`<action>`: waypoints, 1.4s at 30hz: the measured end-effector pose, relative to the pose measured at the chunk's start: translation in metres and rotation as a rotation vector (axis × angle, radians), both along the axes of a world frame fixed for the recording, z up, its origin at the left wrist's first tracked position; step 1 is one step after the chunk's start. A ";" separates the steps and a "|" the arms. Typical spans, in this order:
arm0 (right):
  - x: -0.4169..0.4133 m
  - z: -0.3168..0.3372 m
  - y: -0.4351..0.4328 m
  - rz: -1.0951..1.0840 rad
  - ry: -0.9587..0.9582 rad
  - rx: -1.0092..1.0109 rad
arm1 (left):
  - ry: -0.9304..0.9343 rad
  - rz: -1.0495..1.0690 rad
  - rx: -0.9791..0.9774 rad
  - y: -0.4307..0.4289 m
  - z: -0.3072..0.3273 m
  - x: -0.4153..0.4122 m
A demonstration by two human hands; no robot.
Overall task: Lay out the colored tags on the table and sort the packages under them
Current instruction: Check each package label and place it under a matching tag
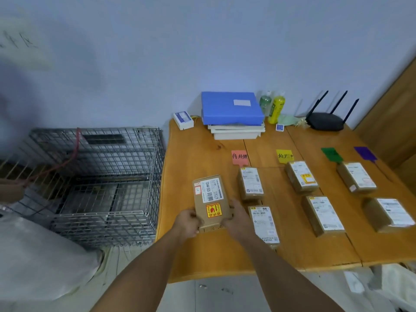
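Leftmost, the left hand (188,222) and right hand (236,218) grip a cardboard package (210,200) by its near corners, left of the red tag (239,157); yellow tag (284,156), green tag (331,154) and purple tag (364,153) head package pairs on the table (304,248).

Two bare forearms run up from the bottom edge, without sleeves, watch, rings or gloves, each ending in a bare hand, the left hand (188,224) and the right hand (237,218), fingers short and unadorned, nails unpainted.
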State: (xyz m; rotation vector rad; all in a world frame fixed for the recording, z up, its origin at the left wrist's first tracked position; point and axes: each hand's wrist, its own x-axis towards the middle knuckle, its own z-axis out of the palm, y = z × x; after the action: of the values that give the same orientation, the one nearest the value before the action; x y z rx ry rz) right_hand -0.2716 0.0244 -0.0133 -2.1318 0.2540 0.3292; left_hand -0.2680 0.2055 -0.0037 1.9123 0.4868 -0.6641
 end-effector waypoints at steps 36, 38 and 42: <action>-0.020 0.400 -0.169 -0.307 -0.659 0.355 | -0.725 0.166 -0.501 -0.086 0.348 -0.002; -0.028 0.404 -0.211 -0.295 -0.675 0.350 | -0.755 0.162 -0.502 -0.134 0.355 -0.001; -0.044 0.412 -0.311 -0.359 -0.666 0.337 | -0.833 0.210 -0.532 -0.251 0.365 0.001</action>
State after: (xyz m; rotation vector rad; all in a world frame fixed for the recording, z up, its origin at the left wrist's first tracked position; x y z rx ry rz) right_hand -0.3154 -0.2862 0.3986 -1.7063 0.1686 -0.5107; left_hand -0.2666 -0.0455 0.3609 1.4283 -0.0341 0.1629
